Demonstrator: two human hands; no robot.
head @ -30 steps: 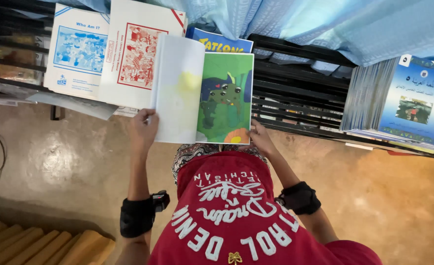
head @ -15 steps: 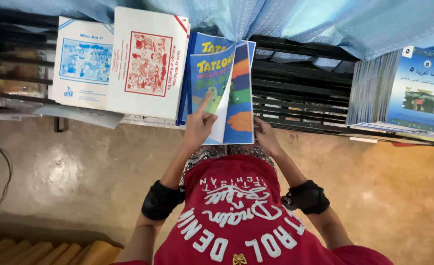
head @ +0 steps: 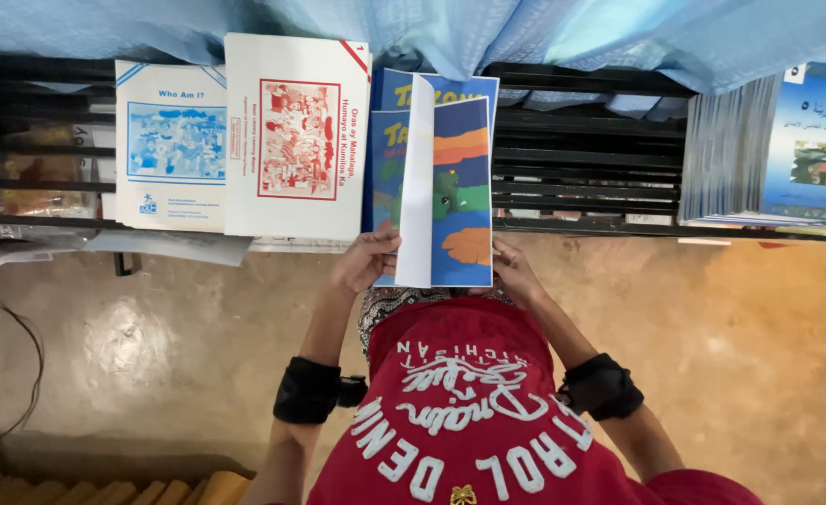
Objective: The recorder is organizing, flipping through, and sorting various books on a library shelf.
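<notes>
Picture book (head: 459, 187) is held open over the shelf (head: 581, 168) edge. Left hand (head: 364, 262) is pinched on the lower left edge, one page (head: 417, 182) standing upright mid-turn. Right hand (head: 516, 271) is closed on the lower right corner. Leafing judged partway; pages remain on both sides.

Both arms reach forward, black bands at the wrists; left hand (head: 364, 263) and right hand (head: 516, 273) curl their fingers.
</notes>
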